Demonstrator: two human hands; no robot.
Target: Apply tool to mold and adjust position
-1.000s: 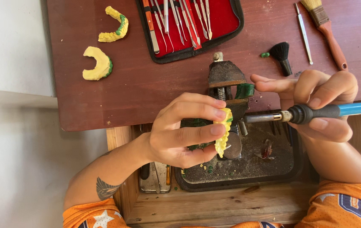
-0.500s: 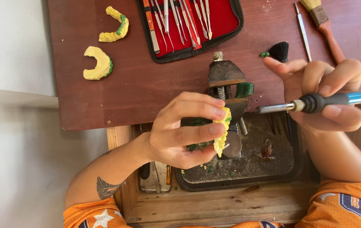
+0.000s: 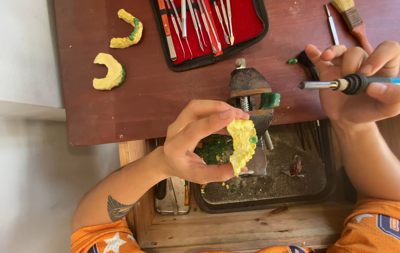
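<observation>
Over the tray (image 3: 303, 202) sunk in the wooden frame below the table's near edge, we hold a yellow cast (image 3: 242, 145) in our left hand (image 3: 195, 150). Thumb under it and fingertips on its top edge are clamped on the cast, which stands roughly on end, teeth side to the right, with a small green spot on its right side. It hangs just in front of the vise (image 3: 251, 93) fixed at the near edge of the table (image 3: 162, 103); a green lump (image 3: 270, 100) sits at the vise's right side.

Our right hand (image 3: 363, 84) is over the table's right part, well apart from the cast. Its fingers are closed around the black grip of a heated tool (image 3: 349, 84), blue handle running off the right edge, metal tip pointing left toward the vise, touching nothing.

At the far edge, middle, lies an open red case (image 3: 209, 28) of metal instruments. Toward the far left corner lie two more yellow casts, one (image 3: 127, 30) with a green strip and, nearer to us, one (image 3: 108, 72) with a green end. At the far right corner lie a brush (image 3: 352, 18) and a thin metal pick (image 3: 332, 24) beside it. A green crumb (image 3: 292, 61) lies just left of our right fingers. Tray floor shows green and yellow shavings.
</observation>
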